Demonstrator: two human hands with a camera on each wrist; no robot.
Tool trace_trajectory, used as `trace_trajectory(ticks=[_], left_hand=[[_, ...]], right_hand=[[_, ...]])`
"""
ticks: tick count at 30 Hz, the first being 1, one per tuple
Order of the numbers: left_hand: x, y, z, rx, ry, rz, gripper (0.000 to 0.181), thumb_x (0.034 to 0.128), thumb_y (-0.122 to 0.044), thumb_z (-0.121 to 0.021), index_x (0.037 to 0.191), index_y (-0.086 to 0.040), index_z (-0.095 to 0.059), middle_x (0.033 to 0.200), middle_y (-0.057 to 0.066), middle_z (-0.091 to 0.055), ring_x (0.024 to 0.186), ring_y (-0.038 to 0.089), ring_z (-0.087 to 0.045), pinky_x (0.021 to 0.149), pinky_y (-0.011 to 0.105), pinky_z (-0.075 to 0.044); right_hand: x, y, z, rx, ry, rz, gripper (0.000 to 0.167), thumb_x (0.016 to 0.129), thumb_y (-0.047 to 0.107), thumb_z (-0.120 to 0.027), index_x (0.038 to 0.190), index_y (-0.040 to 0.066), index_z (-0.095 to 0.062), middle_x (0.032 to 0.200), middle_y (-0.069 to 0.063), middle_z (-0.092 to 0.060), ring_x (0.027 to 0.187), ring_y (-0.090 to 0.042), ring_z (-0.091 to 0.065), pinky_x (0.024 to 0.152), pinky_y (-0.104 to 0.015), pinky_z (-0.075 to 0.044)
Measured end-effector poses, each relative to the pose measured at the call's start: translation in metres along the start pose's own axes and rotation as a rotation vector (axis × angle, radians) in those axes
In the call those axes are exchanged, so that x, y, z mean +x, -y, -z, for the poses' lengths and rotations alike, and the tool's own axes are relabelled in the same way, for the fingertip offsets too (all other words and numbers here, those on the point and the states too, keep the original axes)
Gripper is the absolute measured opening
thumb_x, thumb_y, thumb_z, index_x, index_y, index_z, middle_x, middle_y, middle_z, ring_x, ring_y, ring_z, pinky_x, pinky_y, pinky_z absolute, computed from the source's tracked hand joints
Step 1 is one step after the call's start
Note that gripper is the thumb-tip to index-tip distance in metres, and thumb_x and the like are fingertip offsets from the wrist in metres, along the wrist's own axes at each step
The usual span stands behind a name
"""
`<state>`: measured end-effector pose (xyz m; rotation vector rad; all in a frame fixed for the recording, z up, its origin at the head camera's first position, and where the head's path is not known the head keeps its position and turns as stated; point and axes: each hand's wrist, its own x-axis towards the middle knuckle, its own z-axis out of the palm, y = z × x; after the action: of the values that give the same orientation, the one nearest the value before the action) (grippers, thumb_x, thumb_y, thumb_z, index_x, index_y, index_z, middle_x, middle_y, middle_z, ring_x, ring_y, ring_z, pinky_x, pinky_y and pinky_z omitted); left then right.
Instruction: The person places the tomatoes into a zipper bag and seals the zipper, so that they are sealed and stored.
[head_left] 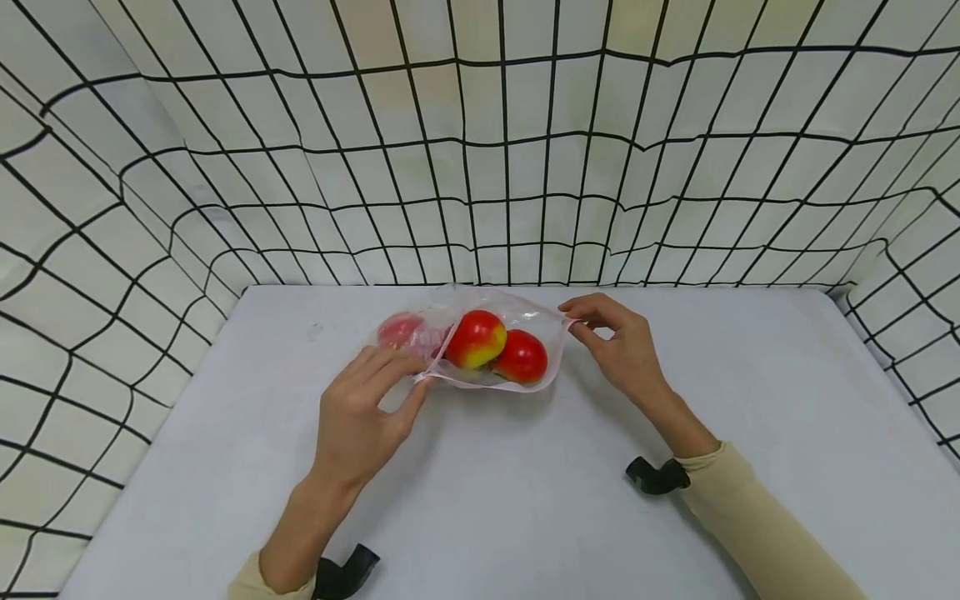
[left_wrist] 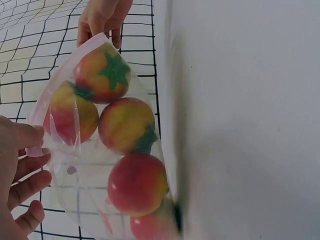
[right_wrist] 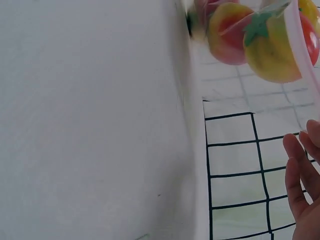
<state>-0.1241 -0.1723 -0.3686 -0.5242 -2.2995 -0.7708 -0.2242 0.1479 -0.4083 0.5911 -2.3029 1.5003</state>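
A clear plastic bag with a pink rim (head_left: pixel 480 385) stands on the table, its mouth spread wide and facing me. Inside are several red-and-yellow tomato-like fruits (head_left: pixel 476 337); in the left wrist view some fruits (left_wrist: pixel 137 185) show green star-shaped leaves. The left hand (head_left: pixel 358 417) pinches the left side of the rim between thumb and index finger, the other fingers loosely bent in the left wrist view. At the right corner of the rim, the right hand (head_left: pixel 618 342) pinches the edge with thumb and fingertips. Through the film on the left, one fruit (head_left: pixel 400 331) looks blurred.
The white table (head_left: pixel 750 375) ends at its far edge just behind the bag. Black grid netting (head_left: pixel 510 167) hangs over pale walls at the back and both sides. A black curved piece (head_left: pixel 657 476) is attached by each sleeve cuff.
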Motion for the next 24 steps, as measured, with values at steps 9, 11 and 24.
trace_trajectory(ticks=[9,11,24], left_hand=[[0.001,0.005,0.015,-0.011,-0.025,-0.028,0.025,0.0790,-0.006,-0.088,0.103,-0.008,-0.082,0.091,0.005,-0.079,0.077,0.019,-0.068,0.083,0.006,-0.049],[0.002,0.005,0.018,-0.016,-0.022,-0.026,0.023,0.0797,-0.007,-0.088,0.102,-0.007,-0.082,0.088,0.005,-0.078,0.076,0.019,-0.066,0.079,0.009,-0.048],[0.009,0.009,0.028,0.033,-0.012,-0.071,0.020,0.0787,-0.010,-0.088,0.097,-0.007,-0.084,0.082,0.004,-0.077,0.065,0.018,-0.064,0.065,0.019,-0.050]], right_hand=[[-0.002,-0.011,0.012,0.048,-0.020,-0.033,0.013,0.092,0.004,-0.077,0.104,0.009,-0.076,0.111,-0.009,-0.077,0.091,-0.001,-0.069,0.084,-0.015,-0.058],[-0.002,-0.012,0.015,0.057,-0.020,-0.042,0.012,0.091,0.003,-0.077,0.102,0.008,-0.076,0.110,-0.010,-0.077,0.088,-0.002,-0.070,0.083,-0.015,-0.058],[-0.008,-0.010,0.023,0.008,0.023,-0.011,0.014,0.089,-0.004,-0.077,0.099,0.007,-0.077,0.104,-0.013,-0.078,0.080,-0.003,-0.071,0.076,-0.014,-0.058]])
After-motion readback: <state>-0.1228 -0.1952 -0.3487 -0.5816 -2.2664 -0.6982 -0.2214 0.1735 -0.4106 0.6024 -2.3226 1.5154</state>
